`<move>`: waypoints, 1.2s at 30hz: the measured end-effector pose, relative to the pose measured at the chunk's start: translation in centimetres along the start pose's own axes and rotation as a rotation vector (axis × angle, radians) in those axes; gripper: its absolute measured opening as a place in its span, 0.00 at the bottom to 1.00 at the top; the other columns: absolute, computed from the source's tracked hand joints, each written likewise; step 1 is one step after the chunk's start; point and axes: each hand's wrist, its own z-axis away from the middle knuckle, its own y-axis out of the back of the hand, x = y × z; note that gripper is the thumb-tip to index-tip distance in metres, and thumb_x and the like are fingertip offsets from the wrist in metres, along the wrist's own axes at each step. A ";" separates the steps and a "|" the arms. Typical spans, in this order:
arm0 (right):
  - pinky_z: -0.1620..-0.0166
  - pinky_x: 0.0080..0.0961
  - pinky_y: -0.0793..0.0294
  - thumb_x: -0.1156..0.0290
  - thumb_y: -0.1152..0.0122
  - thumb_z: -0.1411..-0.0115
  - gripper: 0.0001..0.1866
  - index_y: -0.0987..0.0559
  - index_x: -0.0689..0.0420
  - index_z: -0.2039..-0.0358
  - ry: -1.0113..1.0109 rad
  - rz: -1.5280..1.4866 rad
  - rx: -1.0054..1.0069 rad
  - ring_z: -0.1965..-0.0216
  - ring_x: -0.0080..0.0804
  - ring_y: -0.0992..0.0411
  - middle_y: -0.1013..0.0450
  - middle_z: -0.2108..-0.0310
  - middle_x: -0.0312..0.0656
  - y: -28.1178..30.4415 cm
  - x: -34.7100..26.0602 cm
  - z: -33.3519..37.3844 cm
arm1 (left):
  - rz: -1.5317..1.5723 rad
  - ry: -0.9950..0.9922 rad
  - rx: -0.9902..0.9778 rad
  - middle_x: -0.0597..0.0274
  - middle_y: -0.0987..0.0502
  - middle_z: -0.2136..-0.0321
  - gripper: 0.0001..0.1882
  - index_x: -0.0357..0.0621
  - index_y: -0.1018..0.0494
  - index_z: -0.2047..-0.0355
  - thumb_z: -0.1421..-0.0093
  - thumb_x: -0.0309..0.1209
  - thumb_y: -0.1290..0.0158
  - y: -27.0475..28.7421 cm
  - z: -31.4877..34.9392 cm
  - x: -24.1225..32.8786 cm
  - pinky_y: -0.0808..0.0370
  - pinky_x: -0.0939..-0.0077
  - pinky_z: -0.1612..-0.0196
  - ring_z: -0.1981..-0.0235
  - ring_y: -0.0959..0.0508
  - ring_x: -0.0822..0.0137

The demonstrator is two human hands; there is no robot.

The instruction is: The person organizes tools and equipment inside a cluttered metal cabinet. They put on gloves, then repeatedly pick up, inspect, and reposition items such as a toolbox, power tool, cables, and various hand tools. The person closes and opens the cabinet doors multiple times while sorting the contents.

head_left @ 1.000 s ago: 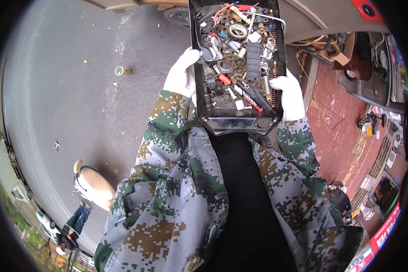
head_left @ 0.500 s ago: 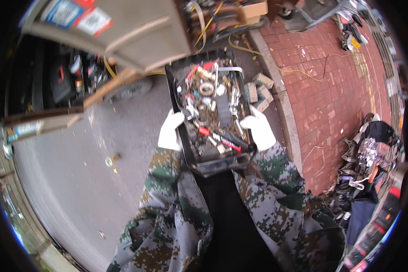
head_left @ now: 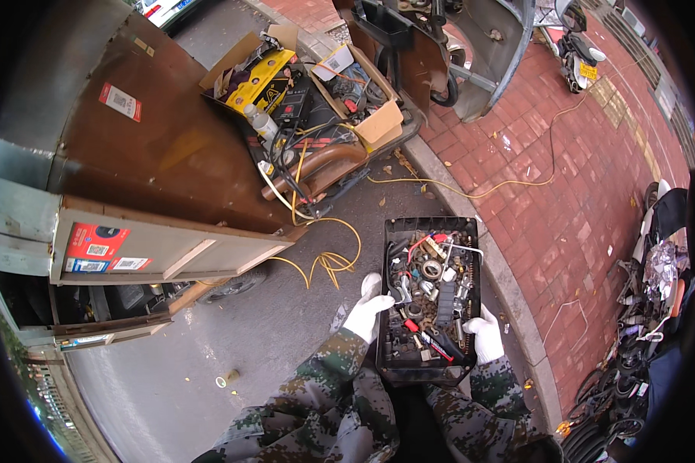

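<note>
A black rectangular plastic tray (head_left: 417, 376) is held low in front of me, full of small metal parts and tools. At its left wall, my left hand (head_left: 367, 316), in a white glove, is closed with the thumb over the rim. Opposite it, my white-gloved right hand (head_left: 485, 336) grips the right wall. Among the contents lie a black-and-red tube (head_left: 440, 344), a ring-shaped roll (head_left: 432, 269), a dark ribbed block (head_left: 446, 303) and a bent silver rod (head_left: 465, 248). The fingers under the tray are hidden.
A brown metal cabinet (head_left: 170, 154) with a lowered flap (head_left: 170, 251) stands left. Beyond it, a cart carries open cardboard boxes (head_left: 382, 123) and a brown curved pipe (head_left: 324, 158). A yellow cable (head_left: 332, 262) loops over the ground. The kerb (head_left: 517, 309) runs along the right.
The view has swung, so the tray with both hands now appears lower and farther right. More of the cabinet and the boxes has come into sight. Both hands stay on the tray.
</note>
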 end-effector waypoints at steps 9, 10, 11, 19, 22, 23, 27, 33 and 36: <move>0.58 0.23 0.21 0.80 0.43 0.50 0.36 0.18 0.66 0.36 0.028 0.103 0.051 0.65 0.24 0.22 0.16 0.60 0.36 -12.0 -14.9 -25.6 | -0.012 0.066 0.018 0.54 0.21 0.36 0.44 0.33 0.41 0.20 0.35 0.28 0.39 -4.0 -24.4 17.9 0.27 0.63 0.30 0.37 0.21 0.60; 0.58 0.22 0.21 0.79 0.43 0.49 0.37 0.19 0.66 0.35 -0.010 0.148 0.077 0.65 0.24 0.22 0.16 0.59 0.36 -14.8 -17.1 -29.5 | 0.024 0.027 -0.027 0.54 0.21 0.36 0.44 0.33 0.41 0.20 0.35 0.29 0.39 -4.1 -27.9 21.2 0.27 0.63 0.30 0.37 0.21 0.60; 0.58 0.22 0.21 0.79 0.43 0.49 0.36 0.19 0.67 0.35 0.035 0.122 0.013 0.65 0.24 0.22 0.16 0.58 0.36 -17.9 -19.5 -34.1 | 0.035 0.019 -0.038 0.54 0.21 0.36 0.44 0.33 0.41 0.21 0.34 0.29 0.39 -3.9 -32.0 25.4 0.27 0.64 0.30 0.37 0.21 0.60; 0.58 0.21 0.23 0.79 0.43 0.45 0.34 0.23 0.73 0.35 0.158 0.223 -0.336 0.69 0.22 0.25 0.20 0.68 0.34 -42.4 -35.8 -74.9 | -0.147 -0.321 0.159 0.60 0.16 0.47 0.25 0.39 0.22 0.35 0.33 0.27 0.42 -2.0 -61.7 57.9 0.21 0.68 0.39 0.47 0.17 0.66; 0.56 0.23 0.23 0.77 0.41 0.45 0.33 0.20 0.71 0.37 0.190 0.290 -0.356 0.67 0.23 0.26 0.21 0.67 0.34 -50.2 -38.8 -86.8 | -0.044 -0.353 0.185 0.63 0.14 0.52 0.18 0.43 0.18 0.41 0.30 0.27 0.44 -0.7 -69.0 63.8 0.20 0.67 0.41 0.50 0.17 0.66; 0.55 0.23 0.24 0.76 0.40 0.46 0.32 0.18 0.70 0.38 0.207 0.345 -0.356 0.66 0.24 0.26 0.21 0.67 0.35 -52.6 -39.6 -90.2 | -0.024 -0.376 0.164 0.60 0.15 0.45 0.24 0.39 0.22 0.34 0.29 0.25 0.46 0.1 -70.6 65.3 0.22 0.67 0.36 0.44 0.17 0.64; 0.51 0.25 0.25 0.74 0.38 0.43 0.23 0.15 0.69 0.48 0.268 0.456 -0.369 0.60 0.26 0.25 0.19 0.65 0.37 -57.9 -42.1 -97.5 | 0.025 -0.423 0.096 0.56 0.21 0.34 0.30 0.31 0.33 0.25 0.26 0.22 0.49 2.2 -71.5 65.0 0.27 0.68 0.29 0.34 0.22 0.65; 0.41 0.43 0.21 0.52 0.30 0.32 0.25 0.11 0.59 0.47 0.880 1.229 -0.113 0.43 0.56 0.17 0.15 0.47 0.57 -57.2 -43.9 -93.0 | 0.066 -0.324 0.206 0.50 0.25 0.29 0.32 0.30 0.36 0.23 0.25 0.23 0.45 1.2 -61.3 57.6 0.31 0.62 0.23 0.28 0.26 0.59; 0.38 0.40 0.21 0.52 0.29 0.33 0.29 0.15 0.60 0.41 0.715 1.269 -0.188 0.43 0.55 0.17 0.14 0.46 0.56 -54.0 -42.0 -86.7 | 0.087 -0.342 0.236 0.45 0.26 0.28 0.33 0.30 0.36 0.24 0.27 0.25 0.43 0.7 -52.8 53.7 0.33 0.53 0.21 0.26 0.27 0.51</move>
